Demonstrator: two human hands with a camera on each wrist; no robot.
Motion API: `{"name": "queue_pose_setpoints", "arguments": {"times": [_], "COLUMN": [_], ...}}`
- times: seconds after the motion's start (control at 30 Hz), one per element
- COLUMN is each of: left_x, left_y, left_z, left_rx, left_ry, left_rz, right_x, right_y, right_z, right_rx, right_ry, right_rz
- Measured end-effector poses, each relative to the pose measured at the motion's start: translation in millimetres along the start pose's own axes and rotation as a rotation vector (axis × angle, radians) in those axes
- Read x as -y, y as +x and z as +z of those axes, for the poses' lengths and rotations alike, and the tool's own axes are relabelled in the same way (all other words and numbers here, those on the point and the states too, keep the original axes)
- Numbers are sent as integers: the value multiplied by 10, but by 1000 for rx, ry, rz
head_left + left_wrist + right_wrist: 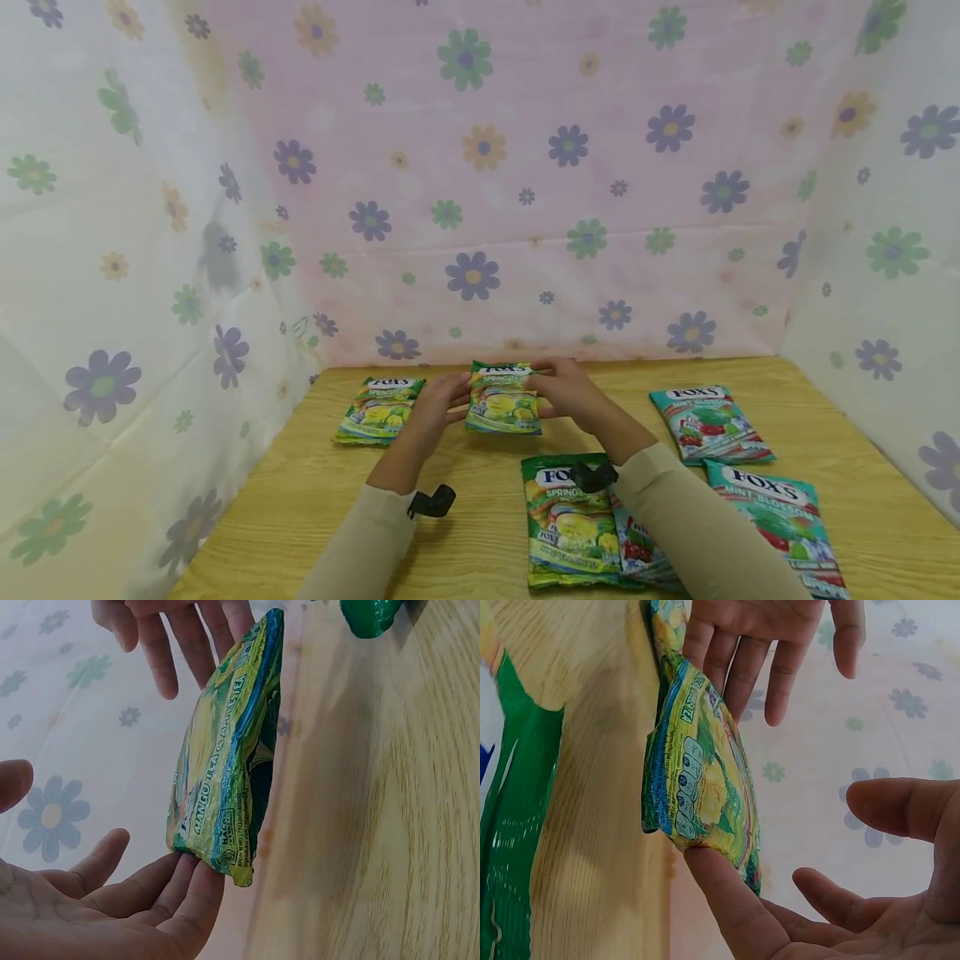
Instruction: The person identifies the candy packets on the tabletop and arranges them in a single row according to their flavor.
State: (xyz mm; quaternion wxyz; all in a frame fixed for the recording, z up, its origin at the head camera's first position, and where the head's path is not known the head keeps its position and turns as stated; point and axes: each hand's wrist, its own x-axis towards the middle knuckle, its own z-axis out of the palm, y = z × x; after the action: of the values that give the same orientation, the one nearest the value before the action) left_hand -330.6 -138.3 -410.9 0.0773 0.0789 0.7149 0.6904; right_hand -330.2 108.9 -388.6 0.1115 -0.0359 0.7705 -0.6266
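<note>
A yellow-green Fox's Spring Tea candy bag point(501, 403) is held upright between both hands, over the far part of the table. My left hand point(433, 412) touches its left edge with fairly straight fingers; in the left wrist view, the thumb stands away from the bag point(217, 757). On the other side, my right hand point(576, 400) touches the right edge. The right wrist view shows its extended index finger against the bag point(705, 772) and its thumb apart. Just left of my left hand lies another Spring Tea bag point(375, 412).
On the wooden table point(277, 517), a Spring Tea bag point(566, 529) lies near the front, overlapping a partly hidden teal bag point(637, 542). Two Mint Blossom bags point(708, 425) lie at the right, one partly behind my right sleeve point(697, 517). Flowered cloth point(525, 275) encloses the back and sides.
</note>
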Motion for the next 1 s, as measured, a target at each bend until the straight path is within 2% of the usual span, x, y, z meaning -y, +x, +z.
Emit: {"name": "queue_pose_setpoints", "arguments": {"times": [0.3, 0.6, 0.83, 1.0], "left_x": [-21, -50, -71, -64], "left_y": [3, 28, 10, 18], "left_z": [-183, -398, -495, -544], "left_rx": [-2, -21, -58, -82], "left_ry": [9, 49, 137, 166], "left_rz": [-2, -20, -62, -99], "right_x": [21, 11, -4, -2], "right_y": [45, 179, 266, 291], "right_z": [127, 319, 501, 598], "right_rx": [20, 36, 31, 33], "right_ry": [51, 123, 145, 146], "right_rz": [-25, -42, -51, -54]}}
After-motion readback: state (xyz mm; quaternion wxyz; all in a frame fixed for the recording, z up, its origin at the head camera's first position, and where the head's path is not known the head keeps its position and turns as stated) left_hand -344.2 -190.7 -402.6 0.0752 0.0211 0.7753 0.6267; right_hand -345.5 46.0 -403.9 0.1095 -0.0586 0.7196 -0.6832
